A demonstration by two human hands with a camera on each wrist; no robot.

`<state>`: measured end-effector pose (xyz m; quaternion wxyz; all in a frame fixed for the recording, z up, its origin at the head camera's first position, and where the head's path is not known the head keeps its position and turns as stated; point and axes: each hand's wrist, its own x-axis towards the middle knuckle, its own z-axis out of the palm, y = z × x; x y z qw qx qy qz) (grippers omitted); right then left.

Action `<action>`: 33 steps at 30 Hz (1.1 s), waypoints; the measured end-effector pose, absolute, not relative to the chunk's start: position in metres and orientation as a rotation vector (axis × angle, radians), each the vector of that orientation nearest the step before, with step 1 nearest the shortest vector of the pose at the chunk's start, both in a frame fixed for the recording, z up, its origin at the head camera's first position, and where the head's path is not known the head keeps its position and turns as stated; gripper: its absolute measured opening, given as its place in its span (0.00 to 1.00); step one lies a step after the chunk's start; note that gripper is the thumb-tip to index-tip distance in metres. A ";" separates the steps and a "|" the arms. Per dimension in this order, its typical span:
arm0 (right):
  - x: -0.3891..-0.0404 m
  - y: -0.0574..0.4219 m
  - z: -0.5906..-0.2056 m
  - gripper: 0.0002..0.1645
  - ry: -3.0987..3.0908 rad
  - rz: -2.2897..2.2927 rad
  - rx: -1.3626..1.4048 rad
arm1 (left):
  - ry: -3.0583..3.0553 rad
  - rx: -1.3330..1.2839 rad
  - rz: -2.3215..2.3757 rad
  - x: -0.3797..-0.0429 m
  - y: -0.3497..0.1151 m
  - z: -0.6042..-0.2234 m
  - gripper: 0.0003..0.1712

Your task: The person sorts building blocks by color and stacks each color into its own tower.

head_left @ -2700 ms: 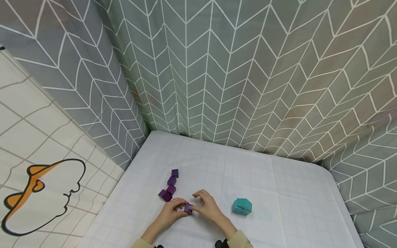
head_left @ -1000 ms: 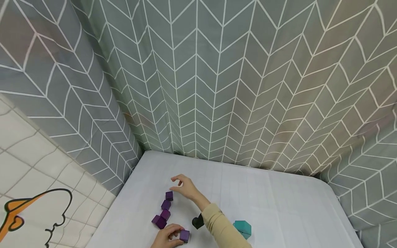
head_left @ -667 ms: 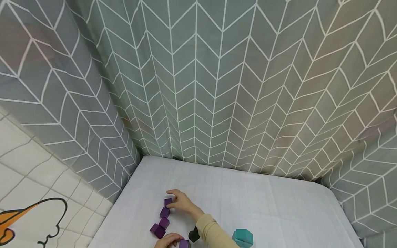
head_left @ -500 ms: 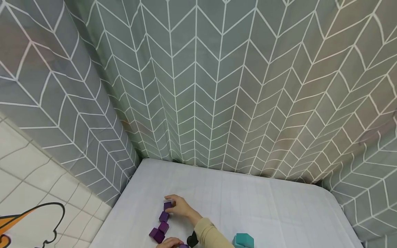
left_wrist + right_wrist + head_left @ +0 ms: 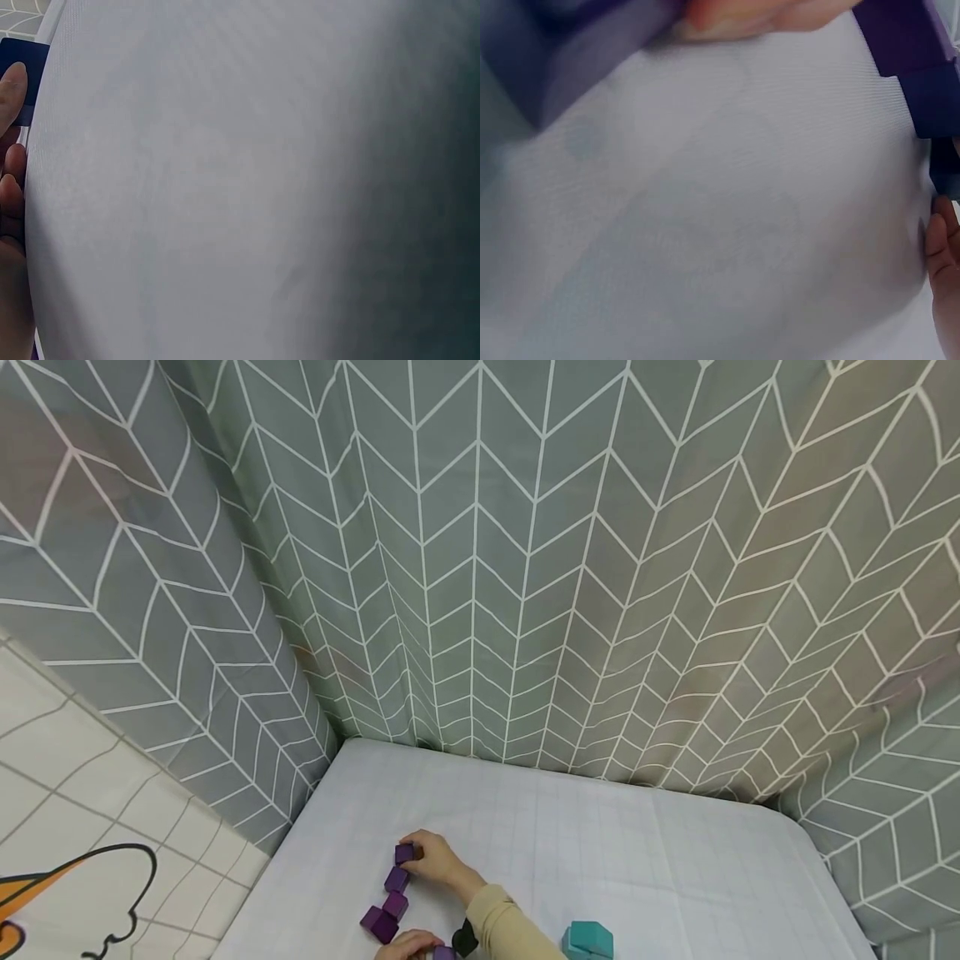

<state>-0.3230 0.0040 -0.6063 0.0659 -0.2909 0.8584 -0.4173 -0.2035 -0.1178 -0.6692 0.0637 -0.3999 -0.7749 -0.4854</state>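
I see right hand (image 5: pixel 441 862) pinching end cube (image 5: pixel 404 853) of purple row (image 5: pixel 395 905); left hand (image 5: pixel 407 946), at its 7 o'clock, grips lighter-purple cube (image 5: pixel 444 953).

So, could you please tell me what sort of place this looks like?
Probably a curtained-off tabletop corner indoors: gray chevron-patterned curtains around a white-covered table, with a pale checked cartoon-print sheet beside it.

The purple blocks (image 5: pixel 397 879) look smooth and matt, the white cover (image 5: pixel 600 847) and grey curtain (image 5: pixel 525 568) like cloth.
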 end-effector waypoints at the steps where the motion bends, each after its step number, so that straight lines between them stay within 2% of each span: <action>1: -0.322 0.005 -0.606 0.20 2.602 -1.251 -0.875 | -2.339 -1.209 -1.476 -0.203 -0.117 -0.669 0.15; 11: -0.322 0.015 -0.601 0.17 2.730 -1.175 -0.860 | -2.347 -1.145 -1.520 -0.197 -0.115 -0.672 0.17; 22: -0.326 0.033 -0.581 0.18 2.770 -1.243 -0.780 | -2.426 -0.961 -1.587 -0.188 -0.108 -0.663 0.14; 33: -0.323 0.054 -0.549 0.19 2.856 -1.313 -0.798 | -2.595 -0.830 -1.564 -0.189 -0.116 -0.654 0.18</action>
